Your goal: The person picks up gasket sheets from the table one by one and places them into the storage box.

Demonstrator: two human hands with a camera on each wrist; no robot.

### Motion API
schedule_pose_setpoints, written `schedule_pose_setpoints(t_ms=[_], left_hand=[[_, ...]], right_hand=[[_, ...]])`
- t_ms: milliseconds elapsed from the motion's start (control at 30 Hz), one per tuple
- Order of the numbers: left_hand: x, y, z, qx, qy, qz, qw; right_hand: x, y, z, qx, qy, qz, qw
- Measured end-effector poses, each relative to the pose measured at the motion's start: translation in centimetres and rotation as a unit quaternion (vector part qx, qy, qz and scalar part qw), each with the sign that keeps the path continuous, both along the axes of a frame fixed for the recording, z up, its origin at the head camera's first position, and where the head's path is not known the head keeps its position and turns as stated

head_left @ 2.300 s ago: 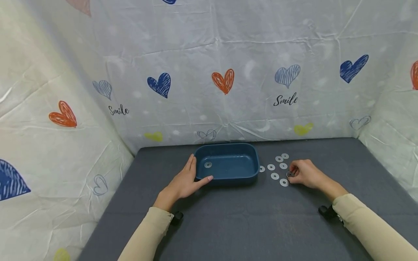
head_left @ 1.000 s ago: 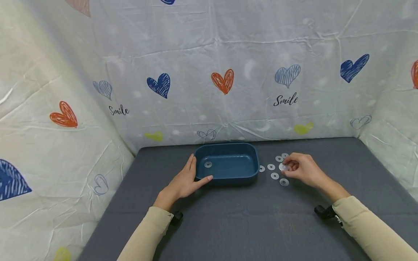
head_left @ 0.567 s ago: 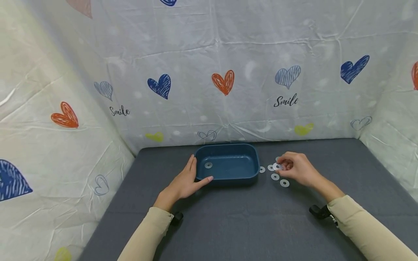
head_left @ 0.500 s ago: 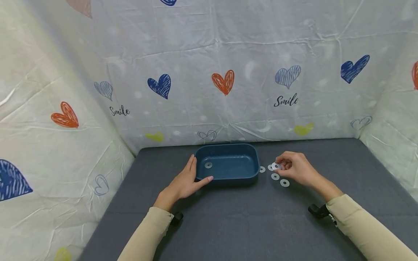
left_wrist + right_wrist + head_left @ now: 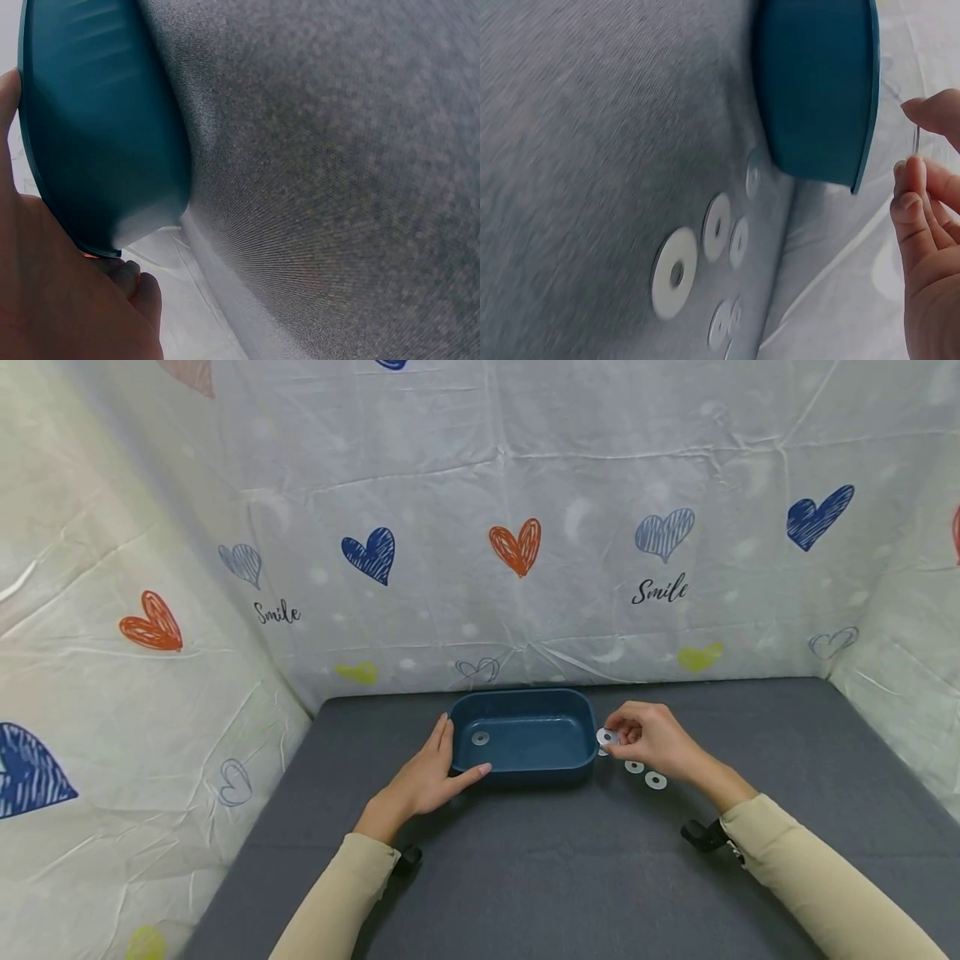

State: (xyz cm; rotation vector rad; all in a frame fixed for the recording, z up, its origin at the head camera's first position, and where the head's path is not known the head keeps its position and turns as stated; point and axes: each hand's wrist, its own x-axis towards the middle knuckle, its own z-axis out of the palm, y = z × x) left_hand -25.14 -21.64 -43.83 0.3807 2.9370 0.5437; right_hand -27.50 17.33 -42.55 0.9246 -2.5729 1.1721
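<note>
My right hand (image 5: 654,737) pinches a flat metal washer (image 5: 607,737) between thumb and fingertips, beside the right end of a blue rectangular dish (image 5: 525,774). Seen edge-on in the right wrist view, the held washer (image 5: 918,139) is level with the dish's rim. My left hand (image 5: 422,782) rests against the dish's left end, its fingers straight along the side and the thumb at the front rim. Inside the dish, toward the left, lies one washer (image 5: 480,738). Several more, such as a near washer (image 5: 673,274), lie flat on the table; the right hand hides some in the head view.
A dark grey cloth covers the table (image 5: 525,877). Behind the dish hangs a white curtain (image 5: 442,610) printed with hearts, and it continues along both sides. Two loose washers show in front of my right hand, the nearer washer (image 5: 656,781) and a partly covered washer (image 5: 634,767).
My right hand picked up a washer from the right of the group and has carried it left to the dish's right end. The left hand and the dish have stayed put.
</note>
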Motion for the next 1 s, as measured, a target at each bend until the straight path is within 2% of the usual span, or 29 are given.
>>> schedule_pose_setpoints(t_ms=[1000], left_hand=[[0.4,0.1,0.3,0.006,0.010,0.000,0.9999]], right_hand=[[-1.8,-7.0,0.0,0.001,-0.009,0.047,0.999]])
